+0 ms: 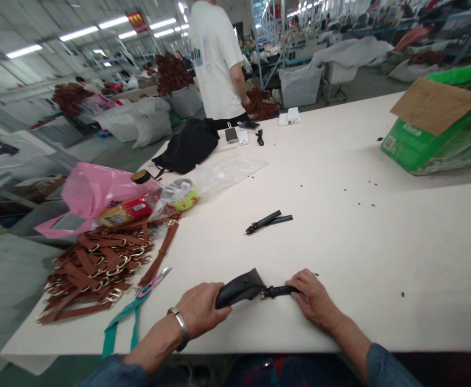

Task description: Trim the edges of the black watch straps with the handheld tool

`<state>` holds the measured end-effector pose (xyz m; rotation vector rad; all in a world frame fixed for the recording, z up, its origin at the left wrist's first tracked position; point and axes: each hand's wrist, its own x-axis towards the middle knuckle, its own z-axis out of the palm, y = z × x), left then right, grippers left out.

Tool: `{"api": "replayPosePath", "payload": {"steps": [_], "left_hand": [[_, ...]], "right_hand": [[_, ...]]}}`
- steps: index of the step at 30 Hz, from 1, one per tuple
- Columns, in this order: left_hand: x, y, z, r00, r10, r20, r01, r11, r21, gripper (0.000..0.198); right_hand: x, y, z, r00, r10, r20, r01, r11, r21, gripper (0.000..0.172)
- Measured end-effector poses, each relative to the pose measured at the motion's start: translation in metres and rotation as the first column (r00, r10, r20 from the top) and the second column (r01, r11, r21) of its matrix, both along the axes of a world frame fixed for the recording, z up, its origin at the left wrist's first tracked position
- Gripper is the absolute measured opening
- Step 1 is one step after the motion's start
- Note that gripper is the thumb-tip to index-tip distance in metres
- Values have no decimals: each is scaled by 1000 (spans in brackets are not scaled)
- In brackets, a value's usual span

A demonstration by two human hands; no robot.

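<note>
Near the front edge of the white table, my left hand (205, 309) is closed around one end of a black leather pouch (241, 288). A short black strap (279, 291) with a small metal buckle lies against the pouch's right end. My right hand (312, 296) pinches the strap's right end between thumb and fingers. Farther up the table rests another black strap (268, 221), folded over, with its buckle to the left.
On the left lie brown buckled straps (98, 269), scissors (154, 282) with teal ribbon, and a pink bag (94, 193). A black bag (193, 144) and phones are farther back. A green box (432, 134) stands at right. A person (215, 59) stands beyond the table.
</note>
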<state>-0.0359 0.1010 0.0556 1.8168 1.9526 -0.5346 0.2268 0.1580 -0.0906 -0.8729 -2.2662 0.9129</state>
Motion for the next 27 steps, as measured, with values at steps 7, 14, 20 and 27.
{"api": "replayPosePath", "payload": {"steps": [7,14,20,27], "left_hand": [[18,7,-20,1000,11,25,-10,999,-44,28],[10,-9,-19,997,76,24,-75,997,-32,27],[13,-11,-21,997,72,32,-71,997,-10,28],[1,-14,-25,987,139,80,-140,990,12,28]], "right_hand": [[-2,1,3,1000,-8,15,8,1000,-3,23],[-11,-3,7,993,-81,91,82,997,-5,14],[-25,-2,13,966,-146,213,144,989,21,10],[-25,-9,14,972,-182,150,179,983,38,12]]}}
